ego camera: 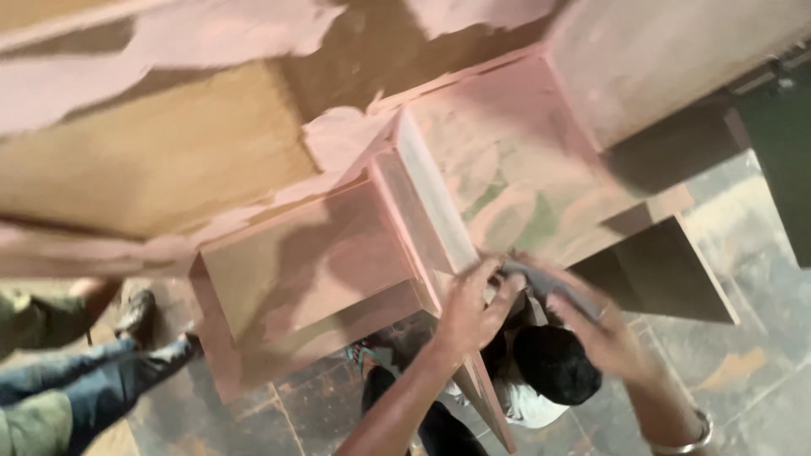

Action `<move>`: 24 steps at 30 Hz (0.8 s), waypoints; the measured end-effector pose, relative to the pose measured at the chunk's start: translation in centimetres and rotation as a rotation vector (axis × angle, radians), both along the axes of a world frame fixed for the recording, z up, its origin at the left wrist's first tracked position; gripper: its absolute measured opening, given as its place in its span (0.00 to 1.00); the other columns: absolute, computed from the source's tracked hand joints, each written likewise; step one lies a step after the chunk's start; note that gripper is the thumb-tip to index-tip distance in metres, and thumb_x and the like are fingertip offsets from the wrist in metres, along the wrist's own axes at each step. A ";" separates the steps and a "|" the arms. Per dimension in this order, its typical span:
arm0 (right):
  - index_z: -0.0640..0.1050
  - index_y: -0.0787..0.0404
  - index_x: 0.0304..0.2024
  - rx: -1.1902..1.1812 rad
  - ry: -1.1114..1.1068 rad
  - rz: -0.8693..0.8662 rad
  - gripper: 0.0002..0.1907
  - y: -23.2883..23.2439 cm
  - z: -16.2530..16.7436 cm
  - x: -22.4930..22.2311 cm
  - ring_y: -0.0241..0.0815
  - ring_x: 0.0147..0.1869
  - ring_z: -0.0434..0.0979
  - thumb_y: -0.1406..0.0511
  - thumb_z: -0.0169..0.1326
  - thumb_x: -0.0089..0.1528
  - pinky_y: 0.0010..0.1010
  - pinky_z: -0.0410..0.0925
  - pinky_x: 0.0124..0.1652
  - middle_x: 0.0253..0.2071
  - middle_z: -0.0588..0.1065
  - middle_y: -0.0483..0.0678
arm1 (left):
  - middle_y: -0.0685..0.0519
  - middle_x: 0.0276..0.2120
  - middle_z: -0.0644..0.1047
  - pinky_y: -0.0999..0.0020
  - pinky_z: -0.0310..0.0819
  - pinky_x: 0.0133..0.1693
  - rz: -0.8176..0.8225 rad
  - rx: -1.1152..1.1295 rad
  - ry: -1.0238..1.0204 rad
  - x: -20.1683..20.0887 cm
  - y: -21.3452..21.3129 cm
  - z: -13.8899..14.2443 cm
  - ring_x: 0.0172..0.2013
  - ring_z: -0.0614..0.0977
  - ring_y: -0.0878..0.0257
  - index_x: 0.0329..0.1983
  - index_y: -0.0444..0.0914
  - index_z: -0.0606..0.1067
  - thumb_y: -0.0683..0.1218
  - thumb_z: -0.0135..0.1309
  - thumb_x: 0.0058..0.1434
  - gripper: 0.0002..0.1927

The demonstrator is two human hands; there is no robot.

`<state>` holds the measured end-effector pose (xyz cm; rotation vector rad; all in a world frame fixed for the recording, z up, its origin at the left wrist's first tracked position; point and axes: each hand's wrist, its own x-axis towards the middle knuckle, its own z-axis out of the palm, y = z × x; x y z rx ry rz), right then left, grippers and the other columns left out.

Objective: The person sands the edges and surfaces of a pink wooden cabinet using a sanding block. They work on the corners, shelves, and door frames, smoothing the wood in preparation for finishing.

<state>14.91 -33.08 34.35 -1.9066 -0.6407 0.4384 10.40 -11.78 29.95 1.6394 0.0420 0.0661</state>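
Nearest the camera, the left hand (469, 308) curls over the front edge of an upright divider panel (427, 219) in a pink-primed wooden cabinet (304, 262), steadying it. Just beside it, the right hand (591, 325) presses a grey sanding pad (545, 283) flat against the same edge; the picture is blurred with motion. A good job likely needs even pressure and a firm brace. A crouching person's dark hair (553, 363) shows below, over the stone floor (743, 371).
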 end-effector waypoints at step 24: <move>0.64 0.54 0.72 -0.738 -0.894 -0.107 0.28 1.1 -6.3 1.2 0.36 0.81 0.52 0.58 0.38 0.69 0.44 0.42 0.77 0.78 0.58 0.44 | 0.47 0.71 0.67 0.43 0.45 0.74 0.101 0.794 -0.423 6.8 0.7 -0.3 0.73 0.61 0.47 0.69 0.35 0.69 0.46 0.49 0.69 0.25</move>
